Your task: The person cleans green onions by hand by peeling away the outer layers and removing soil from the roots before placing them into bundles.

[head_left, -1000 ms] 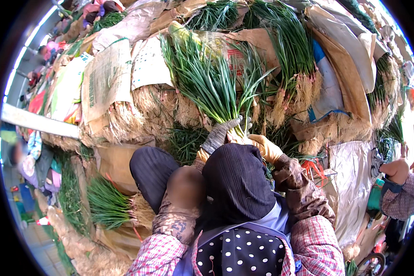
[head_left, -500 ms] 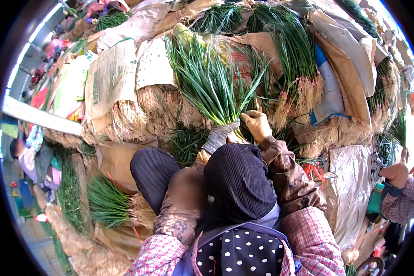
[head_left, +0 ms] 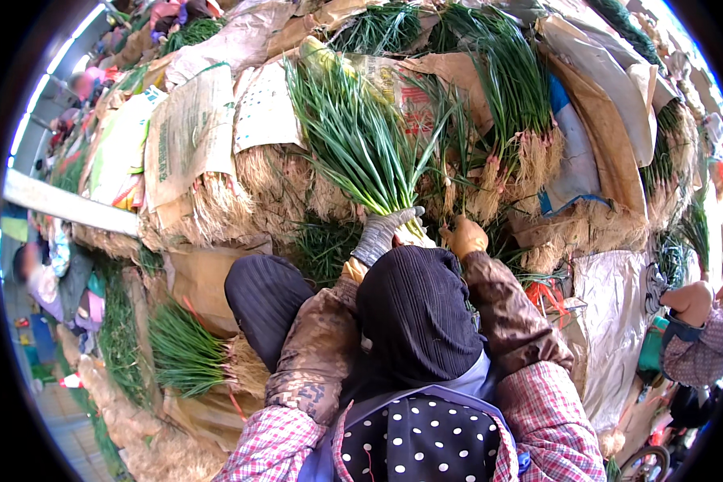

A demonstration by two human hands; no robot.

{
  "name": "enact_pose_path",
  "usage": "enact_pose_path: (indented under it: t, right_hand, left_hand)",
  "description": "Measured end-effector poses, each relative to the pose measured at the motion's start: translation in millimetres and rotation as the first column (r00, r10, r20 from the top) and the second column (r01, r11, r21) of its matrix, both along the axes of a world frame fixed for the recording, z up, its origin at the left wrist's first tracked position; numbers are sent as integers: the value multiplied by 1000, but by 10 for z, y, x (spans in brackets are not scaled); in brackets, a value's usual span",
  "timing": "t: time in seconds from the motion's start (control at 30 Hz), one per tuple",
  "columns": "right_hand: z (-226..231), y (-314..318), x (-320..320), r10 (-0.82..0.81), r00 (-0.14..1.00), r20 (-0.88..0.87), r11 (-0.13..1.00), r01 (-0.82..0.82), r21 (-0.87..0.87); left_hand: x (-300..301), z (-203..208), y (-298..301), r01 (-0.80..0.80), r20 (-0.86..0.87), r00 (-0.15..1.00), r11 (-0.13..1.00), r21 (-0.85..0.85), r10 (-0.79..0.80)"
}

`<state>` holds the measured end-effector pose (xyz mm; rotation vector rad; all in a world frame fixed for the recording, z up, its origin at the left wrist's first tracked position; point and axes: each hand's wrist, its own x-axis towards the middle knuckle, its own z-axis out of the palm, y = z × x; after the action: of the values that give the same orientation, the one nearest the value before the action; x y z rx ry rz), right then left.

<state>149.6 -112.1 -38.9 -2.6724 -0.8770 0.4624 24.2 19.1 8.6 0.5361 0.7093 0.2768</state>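
A bunch of green onions [head_left: 369, 153], long green leaves fanned away from me, is gripped low by my left hand [head_left: 381, 231] in a grey glove. The pale stem ends stick out just below that grip. My right hand [head_left: 466, 238], in a yellowish glove, is right of the stem ends and apart from the leaves. Its fingers are curled closed; what they hold, if anything, I cannot make out. Just beyond it, a few loose green onions [head_left: 451, 181] lie with their roots toward me. My knee partly hides the lower ends of the held bunch.
Rooted green onions [head_left: 530, 149] are stacked ahead, partly covered by paper sacks [head_left: 191, 132]. A tied bunch [head_left: 189, 349] lies at my left. Red ties [head_left: 548, 299] and a silvery sheet [head_left: 614, 321] are at my right. Another person's leg [head_left: 689, 304] shows at far right.
My right hand has come away from the bunch, back toward me and slightly right. The left hand still grips the bunch, which has shifted slightly left; a leafy part at its right has swung inward.
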Motion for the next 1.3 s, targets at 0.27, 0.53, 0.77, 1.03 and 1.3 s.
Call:
enact_pose_path:
  t: [0.27,0.53,0.77,1.03,1.3]
  right_hand:
    - [104,-27,-268,124,790,-600,922,132,364]
    - [327,261,74,180,882,-436,916,11,401]
    - [526,528,-25,195,950,-242,907,-81,414]
    - [450,432,-30,89,888,-452,898,124,421]
    - [323,487,82,131,856,-500,889,122,441]
  left_hand:
    - [-7,-324,100,133,-39,990,991,-27,-134]
    - [15,-233,64,222,127,971,960,-169,-202]
    - [-20,-210,53,68,-44,997,997,29,-67]
    - [-63,-223,65,92,67,993,996,21,-93]
    - [30,-195,35,67,-50,997,974,218,-57]
